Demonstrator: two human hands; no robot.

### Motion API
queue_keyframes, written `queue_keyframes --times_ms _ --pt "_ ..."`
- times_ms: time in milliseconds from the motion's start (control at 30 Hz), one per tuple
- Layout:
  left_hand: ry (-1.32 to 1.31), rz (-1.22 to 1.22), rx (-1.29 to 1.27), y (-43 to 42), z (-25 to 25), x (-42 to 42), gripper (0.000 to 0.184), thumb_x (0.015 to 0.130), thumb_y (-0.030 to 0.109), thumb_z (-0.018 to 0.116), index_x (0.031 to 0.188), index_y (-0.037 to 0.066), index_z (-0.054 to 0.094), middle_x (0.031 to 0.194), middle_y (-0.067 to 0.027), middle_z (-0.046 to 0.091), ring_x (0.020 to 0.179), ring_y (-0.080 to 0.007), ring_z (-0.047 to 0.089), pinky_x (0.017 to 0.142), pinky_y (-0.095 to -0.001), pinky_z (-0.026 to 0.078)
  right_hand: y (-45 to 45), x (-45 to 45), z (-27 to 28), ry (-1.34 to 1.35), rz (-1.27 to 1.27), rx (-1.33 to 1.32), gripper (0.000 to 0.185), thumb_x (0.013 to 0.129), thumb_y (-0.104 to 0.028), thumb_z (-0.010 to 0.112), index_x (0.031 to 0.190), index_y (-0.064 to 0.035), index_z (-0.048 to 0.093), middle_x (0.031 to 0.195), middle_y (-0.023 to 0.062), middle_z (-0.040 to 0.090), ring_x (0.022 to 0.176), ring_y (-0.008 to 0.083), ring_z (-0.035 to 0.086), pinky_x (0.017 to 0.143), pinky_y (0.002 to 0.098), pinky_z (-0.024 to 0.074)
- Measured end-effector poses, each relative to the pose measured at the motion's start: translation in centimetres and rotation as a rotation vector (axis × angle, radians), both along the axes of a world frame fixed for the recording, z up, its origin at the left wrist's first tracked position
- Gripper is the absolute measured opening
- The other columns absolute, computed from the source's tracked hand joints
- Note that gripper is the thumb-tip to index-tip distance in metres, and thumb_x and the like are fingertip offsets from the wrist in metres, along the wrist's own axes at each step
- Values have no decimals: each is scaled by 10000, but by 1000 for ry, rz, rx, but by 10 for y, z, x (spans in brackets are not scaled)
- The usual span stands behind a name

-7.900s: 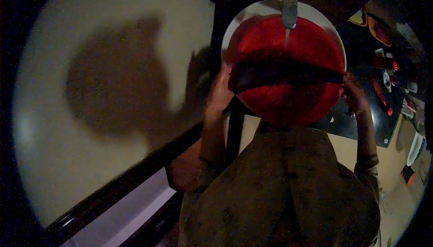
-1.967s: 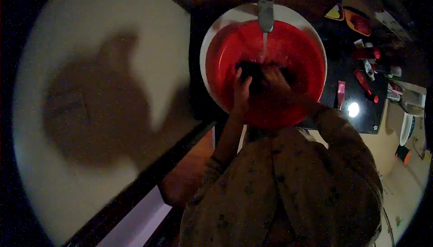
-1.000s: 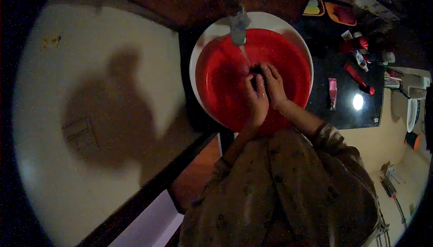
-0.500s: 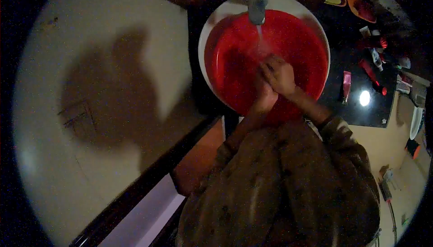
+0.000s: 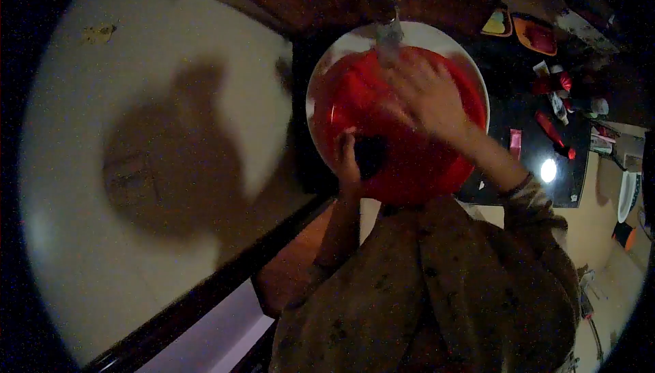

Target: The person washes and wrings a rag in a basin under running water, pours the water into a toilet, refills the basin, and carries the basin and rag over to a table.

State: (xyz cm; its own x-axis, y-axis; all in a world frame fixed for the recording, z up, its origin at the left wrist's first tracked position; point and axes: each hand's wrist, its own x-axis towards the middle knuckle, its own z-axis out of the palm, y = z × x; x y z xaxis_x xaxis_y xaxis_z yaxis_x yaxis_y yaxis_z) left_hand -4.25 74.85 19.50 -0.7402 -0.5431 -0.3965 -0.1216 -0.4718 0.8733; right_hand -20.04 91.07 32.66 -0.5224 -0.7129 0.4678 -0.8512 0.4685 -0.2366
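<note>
The dark counter (image 5: 503, 103) stretches off to the right of the right hand (image 5: 434, 97). Below that hand and to its left is the white sink (image 5: 437, 33), filled almost to its edge by a red basin (image 5: 437, 172), and both hands are over the basin.

The right hand is the farther of the two from the body, reaching up toward the tap with its fingers straight and apart. It is blurred, and nothing shows in its grasp. The left hand (image 5: 348, 163) is lower, over the near left part of the basin, and looks closed around a bunched dark cloth (image 5: 370, 155); most of its fingers are hidden, so how tight the hold is cannot be told.

The cloth lies directly against the inner, right side of the left hand. From the right hand it lies down and to the left, clearly apart. The left hand is therefore the nearer one. Gathered up as it is, the cloth has only a weak long axis, running roughly in line with the left forearm.

The tap (image 5: 389, 34) is just beyond the right hand's fingertips; whether water is running cannot be made out. Out to the right of the right forearm, on the counter, lies a small pink tube (image 5: 515, 142), well apart from either hand.
</note>
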Motion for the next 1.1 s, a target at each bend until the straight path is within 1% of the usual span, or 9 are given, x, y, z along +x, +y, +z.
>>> queue_keyframes --times_ms 133,233,367,633,700,767,833,1000,1100 --pt "18 -78 -583 8 45 16 340 871 203 500 1158 23 475 1116 -93 508 995 -205 497 857 -321 409 -22 -63 -6 75 -66 -12 589 843 -372 467 1357 -167 265 1423 34 236 1291 217 255 1013 466 250" --pt "-26 32 -232 -4 52 38 409 875 243 508 1207 15 438 1174 -109 476 1044 -215 479 892 -324 394 -18 -54 -35 104 -32 35 616 838 -343 484 1367 -148 238 1428 39 222 1302 216 235 1024 473 232" --pt "-279 37 -289 -18 66 61 448 872 262 517 1232 12 420 1189 -120 472 1078 -222 464 916 -325 375 24 -41 -36 -53 -2 -79 587 808 -238 556 1324 -105 311 1382 108 301 1274 269 288 1020 423 269" --pt "-512 -316 -239 -50 12 86 507 842 295 564 1229 -1 426 1168 -120 496 1083 -204 462 917 -310 360 123 -31 -164 -676 -586 129 542 776 -216 574 1255 -66 369 1161 182 513 1040 363 499 860 432 409" --pt "-477 -348 -192 -42 42 66 493 838 287 568 1217 1 435 1160 -111 499 1067 -204 467 900 -307 367 111 -23 -154 -882 -696 154 538 763 -193 568 1244 -55 371 1056 203 566 965 383 534 811 441 426" --pt "-435 -392 -150 -36 53 60 479 835 280 573 1205 4 445 1153 -102 501 1051 -203 473 883 -304 374 128 -37 -205 -787 -640 112 495 767 -180 557 1219 -50 402 1025 210 576 949 382 544 804 435 430" --pt "-361 -416 -201 -44 54 66 451 831 277 569 1174 2 465 1138 -85 504 1034 -193 473 874 -296 368 135 -25 -208 -701 -621 70 454 771 -167 545 1193 -44 432 995 217 586 933 380 555 796 429 435" --pt "-246 -587 -68 -68 50 74 492 833 294 556 1208 -4 441 1175 -93 487 1073 -192 452 924 -304 328 126 8 -116 -730 -681 -244 305 795 -139 541 1077 -22 533 1013 210 586 963 356 559 794 374 441" --pt "-283 -649 -150 -68 62 77 500 836 297 554 1215 -6 432 1182 -94 477 1085 -189 435 943 -304 309 126 29 -64 -758 -797 -132 303 810 -109 523 1102 -27 524 1012 192 596 960 313 574 812 359 440"
